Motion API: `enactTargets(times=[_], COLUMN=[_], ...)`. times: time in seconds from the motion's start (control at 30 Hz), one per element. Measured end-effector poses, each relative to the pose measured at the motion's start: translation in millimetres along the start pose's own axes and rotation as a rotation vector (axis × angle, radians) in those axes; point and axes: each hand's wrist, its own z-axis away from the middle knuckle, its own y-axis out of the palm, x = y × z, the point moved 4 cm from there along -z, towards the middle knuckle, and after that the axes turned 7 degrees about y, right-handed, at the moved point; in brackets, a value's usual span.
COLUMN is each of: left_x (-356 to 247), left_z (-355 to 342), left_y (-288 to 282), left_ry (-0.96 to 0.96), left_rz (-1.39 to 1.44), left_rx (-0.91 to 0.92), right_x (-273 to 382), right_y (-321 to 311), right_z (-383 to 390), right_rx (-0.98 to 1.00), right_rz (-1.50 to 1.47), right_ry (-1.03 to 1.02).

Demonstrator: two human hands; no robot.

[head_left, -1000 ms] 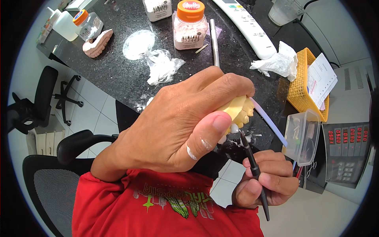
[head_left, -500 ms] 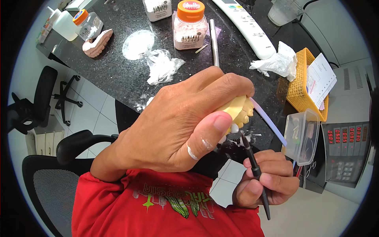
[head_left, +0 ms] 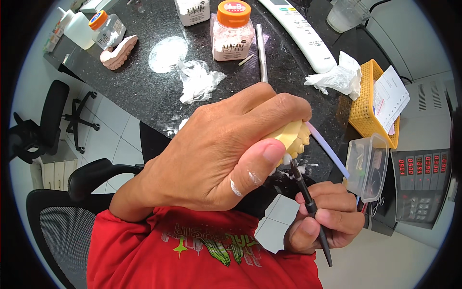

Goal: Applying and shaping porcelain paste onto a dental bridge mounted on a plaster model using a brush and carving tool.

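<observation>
Hardly anything has changed over the last second: the left hand (head_left: 216, 159) is still clenched around the pale yellow plaster dental cast (head_left: 291, 138), held up above the near edge of the black speckled stone tabletop (head_left: 144, 91). The right hand (head_left: 327, 219) keeps its pinch grip on the thin black pen-shaped tool (head_left: 308, 204), whose tip stays against the cast just beside the left thumb; its angle has shifted only slightly.

Most of the cast is hidden inside the left fist, with only a row of moulded teeth showing. What sits on the tool's tip is too small to make out. Farther back on the tabletop stand an orange-lidded clear jar of pinkish powder (head_left: 232, 31), a crumpled white tissue (head_left: 197, 79) and a pink dental cast (head_left: 118, 51). A yellow plastic basket (head_left: 364, 103) lies to the right.
</observation>
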Motion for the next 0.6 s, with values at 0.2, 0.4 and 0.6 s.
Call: enactTargets(times=[0.2, 0.4, 0.6], left_x=[1.3, 1.6, 2.2], left_z=[0.6, 0.7, 0.5], left_y=[0.6, 1.3, 1.4], left_ry=[0.034, 0.035, 0.027], left_rz=[-0.005, 0.005, 0.019], left_rx=[-0.015, -0.031, -0.033], right_x=[0.7, 1.1, 0.8], right_y=[0.1, -1.8, 0.3], right_z=[0.8, -0.3, 0.4], right_rx=[-0.007, 0.016, 0.021], right_rz=[-0.003, -0.023, 0.012], right_ry=[0.017, 0.009, 0.021])
